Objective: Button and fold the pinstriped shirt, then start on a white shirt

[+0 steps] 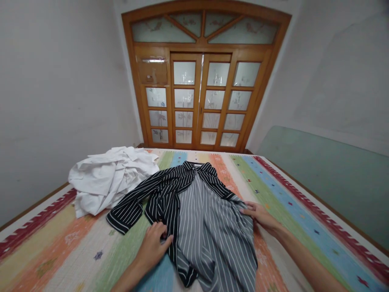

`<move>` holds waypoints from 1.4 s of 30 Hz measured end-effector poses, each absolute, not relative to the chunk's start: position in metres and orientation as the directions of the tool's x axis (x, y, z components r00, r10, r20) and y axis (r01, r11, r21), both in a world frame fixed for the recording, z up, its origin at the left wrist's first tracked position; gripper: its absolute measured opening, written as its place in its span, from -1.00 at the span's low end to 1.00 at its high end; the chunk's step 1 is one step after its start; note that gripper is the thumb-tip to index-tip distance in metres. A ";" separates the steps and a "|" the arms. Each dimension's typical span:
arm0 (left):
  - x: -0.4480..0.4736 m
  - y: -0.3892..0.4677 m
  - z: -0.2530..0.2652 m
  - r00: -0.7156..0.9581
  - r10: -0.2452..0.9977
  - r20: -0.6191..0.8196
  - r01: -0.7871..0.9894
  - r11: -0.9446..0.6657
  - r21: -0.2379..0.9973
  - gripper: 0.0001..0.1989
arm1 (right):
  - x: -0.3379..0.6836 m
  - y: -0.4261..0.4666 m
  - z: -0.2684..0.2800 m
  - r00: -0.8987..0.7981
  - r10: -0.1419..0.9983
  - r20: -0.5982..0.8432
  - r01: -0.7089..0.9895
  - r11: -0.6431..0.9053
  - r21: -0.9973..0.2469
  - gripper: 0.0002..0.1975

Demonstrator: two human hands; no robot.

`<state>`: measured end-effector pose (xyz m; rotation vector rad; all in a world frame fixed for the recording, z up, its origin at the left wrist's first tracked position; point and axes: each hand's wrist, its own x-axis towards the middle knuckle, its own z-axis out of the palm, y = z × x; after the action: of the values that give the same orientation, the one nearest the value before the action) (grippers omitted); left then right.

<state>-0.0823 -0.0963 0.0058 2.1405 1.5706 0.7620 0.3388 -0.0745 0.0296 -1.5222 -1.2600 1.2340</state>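
Observation:
A black-and-white striped shirt [199, 215] lies spread in front of me, its collar at the far end. The front is partly open, and the greyer inner side of the cloth shows across the middle and right. One sleeve with its cuff stretches out to the left. My left hand [153, 243] is closed on the dark front edge at the shirt's left, fingertips partly hidden by the cloth. Over on the right, my right hand [257, 213] pinches the shirt's side edge between thumb and fingers.
A crumpled heap of white cloth [111, 174] sits left of the shirt. Both lie on a bed with a colourful striped cover [75, 251]. A pale green panel [328, 170] stands along the right side. Wooden doors with glass panes [200, 97] are beyond the far edge.

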 end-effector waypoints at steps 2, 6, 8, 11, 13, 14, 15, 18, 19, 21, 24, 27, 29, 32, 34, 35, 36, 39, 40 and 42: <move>-0.087 -0.092 0.015 0.182 0.967 0.176 0.643 -0.253 0.723 -0.64 | 0.344 -0.075 0.029 0.159 0.977 -0.141 0.241 -0.177 -0.954 -0.46; -0.100 -0.075 0.053 0.013 0.979 0.205 0.369 -0.195 0.909 -0.62 | 0.349 -0.073 0.037 0.346 0.937 0.044 0.255 -0.049 -0.966 -0.47; -0.103 -0.066 0.076 -0.061 0.968 0.245 0.294 -0.217 0.931 -0.62 | 0.344 -0.071 0.047 0.402 0.905 0.137 0.255 0.033 -0.966 -0.47; -0.094 -0.057 0.106 -0.110 0.934 0.341 0.245 -0.307 0.920 -0.63 | 0.328 -0.069 0.067 0.390 0.891 0.232 0.210 0.159 -0.965 -0.46; -0.082 -0.057 0.119 -0.058 0.928 0.367 0.236 -0.345 0.909 -0.65 | 0.314 -0.071 0.082 0.292 0.916 0.276 0.188 0.228 -0.955 -0.48; -0.075 -0.059 0.122 0.009 0.933 0.359 0.248 -0.350 0.903 -0.66 | 0.307 -0.072 0.087 0.205 0.935 0.288 0.199 0.248 -0.948 -0.50; -0.069 -0.061 0.123 0.108 0.936 0.335 0.277 -0.352 0.894 -0.66 | 0.301 -0.075 0.091 0.100 0.955 0.280 0.222 0.253 -0.942 -0.53; -0.058 -0.073 0.117 0.503 0.849 0.164 0.410 -0.401 0.819 -0.66 | 0.294 -0.080 0.088 -0.161 0.970 0.183 0.337 0.229 -0.913 -0.55; -0.058 -0.078 0.114 0.600 0.794 0.097 0.445 -0.433 0.784 -0.66 | 0.296 -0.080 0.081 -0.185 0.969 0.166 0.391 0.227 -0.892 -0.53; -0.062 -0.086 0.106 0.698 0.716 0.002 0.492 -0.482 0.725 -0.67 | 0.307 -0.079 0.063 -0.153 0.971 0.182 0.504 0.235 -0.831 -0.47; -0.076 -0.089 0.091 0.690 0.723 -0.038 0.552 -0.492 0.673 -0.69 | 0.333 -0.077 0.033 -0.074 0.978 0.194 0.561 0.202 -0.802 -0.37; -0.098 -0.084 0.072 0.598 0.801 0.031 0.617 -0.485 0.619 -0.72 | 0.356 -0.078 0.012 -0.051 0.991 0.123 0.478 0.132 -0.868 -0.25; -0.112 -0.080 0.057 0.540 0.838 0.076 0.666 -0.481 0.570 -0.67 | 0.363 -0.079 0.006 -0.069 0.995 0.067 0.444 0.091 -0.891 -0.19; -0.127 -0.078 0.041 0.528 0.846 0.074 0.700 -0.483 0.526 -0.54 | 0.360 -0.080 0.008 -0.115 0.993 0.007 0.449 0.058 -0.891 -0.11; -0.133 -0.081 0.037 0.534 0.843 0.065 0.698 -0.483 0.529 -0.47 | 0.353 -0.078 0.012 -0.136 0.991 -0.004 0.435 0.056 -0.899 -0.10; -0.136 -0.083 0.037 0.534 0.844 0.057 0.696 -0.477 0.537 -0.45 | 0.349 -0.076 0.013 -0.144 0.990 0.004 0.416 0.064 -0.907 -0.10; -0.138 -0.085 0.039 0.535 0.844 0.041 0.694 -0.466 0.549 -0.43 | 0.346 -0.073 0.015 -0.151 0.988 0.018 0.395 0.077 -0.915 -0.11; -0.142 -0.092 0.042 0.545 0.837 -0.033 0.687 -0.424 0.591 -0.35 | 0.338 -0.060 0.014 -0.131 0.988 0.087 0.367 0.129 -0.921 -0.14; -0.143 -0.094 0.042 0.542 0.839 -0.048 0.685 -0.408 0.603 -0.32 | 0.336 -0.056 0.013 -0.113 0.988 0.110 0.373 0.145 -0.916 -0.15; -0.143 -0.096 0.037 0.513 0.858 -0.032 0.684 -0.387 0.618 -0.33 | 0.334 -0.048 0.011 -0.080 0.988 0.134 0.399 0.155 -0.904 -0.20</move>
<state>-0.1435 -0.0959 0.0367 2.1835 1.2542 0.3953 0.3342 -0.0482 0.0110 -1.3629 -1.6140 0.9072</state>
